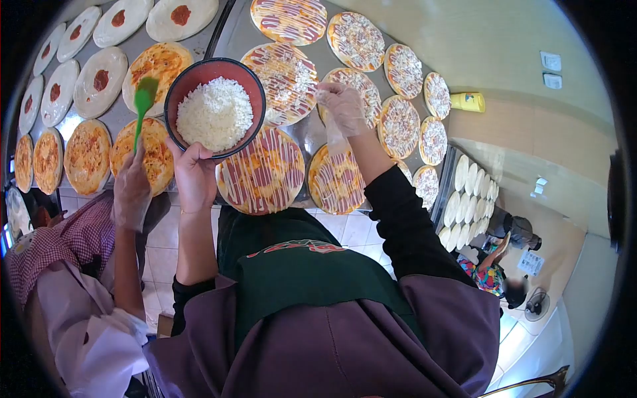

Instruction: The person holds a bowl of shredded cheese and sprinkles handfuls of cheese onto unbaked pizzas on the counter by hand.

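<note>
Bowl in one hand over a table of pizzas

A metal table ran across the view, crowded with pizzas on the right and sauced rounds on the left, with pale dough dotted with red behind them. Beyond its right end lay a tray of white pieces. A beige wall bore two switches; farther off were another person and a fan. The floor was tiled.

The left hand gripped the bowl by its near rim, above the table; white shreds filled much of it. The right hand, gloved, hung over a striped pizza's edge and a shred-covered one, its fingers bent down; whether they pinched anything could not be told.

A co-worker's gloved hand held a green brush over the sauced rounds, just beside the bowl. The bowl hid parts of the pizzas behind it, and the right hand covered part of another. A yellow bottle lay near the wall.
</note>
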Action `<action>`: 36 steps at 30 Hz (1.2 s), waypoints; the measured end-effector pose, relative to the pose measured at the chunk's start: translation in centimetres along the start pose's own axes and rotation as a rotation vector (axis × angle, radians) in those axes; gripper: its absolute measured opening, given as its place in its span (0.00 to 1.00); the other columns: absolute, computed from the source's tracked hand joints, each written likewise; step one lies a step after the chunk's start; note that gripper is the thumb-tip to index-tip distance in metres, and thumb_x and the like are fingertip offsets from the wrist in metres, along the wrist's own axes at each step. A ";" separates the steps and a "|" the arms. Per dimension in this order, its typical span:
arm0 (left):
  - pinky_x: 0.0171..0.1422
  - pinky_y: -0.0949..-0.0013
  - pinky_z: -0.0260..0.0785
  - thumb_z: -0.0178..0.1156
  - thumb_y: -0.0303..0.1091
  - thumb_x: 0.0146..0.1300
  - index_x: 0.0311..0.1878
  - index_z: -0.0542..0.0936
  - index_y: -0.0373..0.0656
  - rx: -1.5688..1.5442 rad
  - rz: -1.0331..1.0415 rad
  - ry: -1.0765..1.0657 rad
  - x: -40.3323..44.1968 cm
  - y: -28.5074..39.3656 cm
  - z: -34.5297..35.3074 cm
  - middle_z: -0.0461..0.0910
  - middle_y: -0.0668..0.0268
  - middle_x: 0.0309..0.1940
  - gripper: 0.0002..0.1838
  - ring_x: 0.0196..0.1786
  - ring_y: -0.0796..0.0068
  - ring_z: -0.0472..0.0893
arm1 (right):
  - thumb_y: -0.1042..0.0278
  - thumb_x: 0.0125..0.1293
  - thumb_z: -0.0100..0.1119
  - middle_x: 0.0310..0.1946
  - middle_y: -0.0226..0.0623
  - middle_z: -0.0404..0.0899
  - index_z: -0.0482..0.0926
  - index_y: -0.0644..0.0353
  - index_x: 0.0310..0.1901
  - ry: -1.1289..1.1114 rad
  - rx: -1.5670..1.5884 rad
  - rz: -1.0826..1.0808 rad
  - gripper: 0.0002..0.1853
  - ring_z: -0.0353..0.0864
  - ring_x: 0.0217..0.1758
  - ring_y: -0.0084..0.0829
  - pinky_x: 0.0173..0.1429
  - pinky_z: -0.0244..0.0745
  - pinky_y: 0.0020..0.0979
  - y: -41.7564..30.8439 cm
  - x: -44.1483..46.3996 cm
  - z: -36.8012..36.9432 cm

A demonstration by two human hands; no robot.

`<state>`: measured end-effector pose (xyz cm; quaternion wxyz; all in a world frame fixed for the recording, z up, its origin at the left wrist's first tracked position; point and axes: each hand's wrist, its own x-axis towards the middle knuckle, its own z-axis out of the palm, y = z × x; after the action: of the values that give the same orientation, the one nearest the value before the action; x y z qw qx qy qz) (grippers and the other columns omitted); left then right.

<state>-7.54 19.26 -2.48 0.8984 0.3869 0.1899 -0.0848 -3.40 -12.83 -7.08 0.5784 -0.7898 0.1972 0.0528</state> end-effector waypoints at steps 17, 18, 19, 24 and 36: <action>0.49 0.54 0.78 0.45 0.20 0.49 0.68 0.54 0.50 0.034 -0.004 0.004 -0.1 0.9 0.1 0.61 0.60 0.64 0.38 0.60 0.57 0.72 | 0.71 0.56 0.62 0.31 0.35 0.82 0.81 0.67 0.40 -0.019 0.020 -0.049 0.12 0.79 0.33 0.23 0.40 0.73 0.24 0.3 0.2 0.7; 0.49 0.54 0.78 0.45 0.20 0.49 0.68 0.54 0.50 0.034 -0.002 0.006 -0.1 0.9 0.1 0.61 0.60 0.64 0.38 0.60 0.57 0.72 | 0.75 0.57 0.60 0.33 0.35 0.82 0.80 0.68 0.42 -0.011 -0.040 -0.044 0.11 0.80 0.34 0.24 0.42 0.73 0.22 -0.4 0.7 0.4; 0.49 0.54 0.78 0.45 0.20 0.49 0.68 0.54 0.50 0.026 0.002 0.008 -0.2 0.9 0.1 0.61 0.60 0.64 0.39 0.60 0.57 0.72 | 0.75 0.57 0.60 0.33 0.35 0.82 0.80 0.68 0.42 -0.014 -0.040 -0.045 0.11 0.80 0.34 0.24 0.42 0.73 0.22 -1.2 1.4 0.2; 0.52 0.58 0.76 0.44 0.15 0.46 0.59 0.58 0.48 -0.029 -0.001 0.000 -0.6 1.6 0.4 0.63 0.60 0.60 0.33 0.56 0.62 0.72 | 0.70 0.54 0.57 0.26 0.35 0.82 0.84 0.56 0.42 -0.004 -0.618 -0.149 0.13 0.80 0.29 0.24 0.39 0.73 0.28 -4.1 4.5 0.3; 0.48 0.64 0.75 0.44 0.14 0.45 0.63 0.57 0.49 -0.021 0.020 0.058 -1.4 1.3 -1.4 0.64 0.61 0.60 0.37 0.56 0.65 0.72 | 0.66 0.58 0.60 0.33 0.36 0.84 0.85 0.50 0.42 -0.107 -0.796 -0.355 0.10 0.83 0.36 0.27 0.46 0.76 0.27 -7.6 10.1 4.6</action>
<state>-8.84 21.16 -1.90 0.8972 0.3818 0.2128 -0.0625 9.40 -9.11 -4.92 0.2382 -0.9690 -0.0074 0.0652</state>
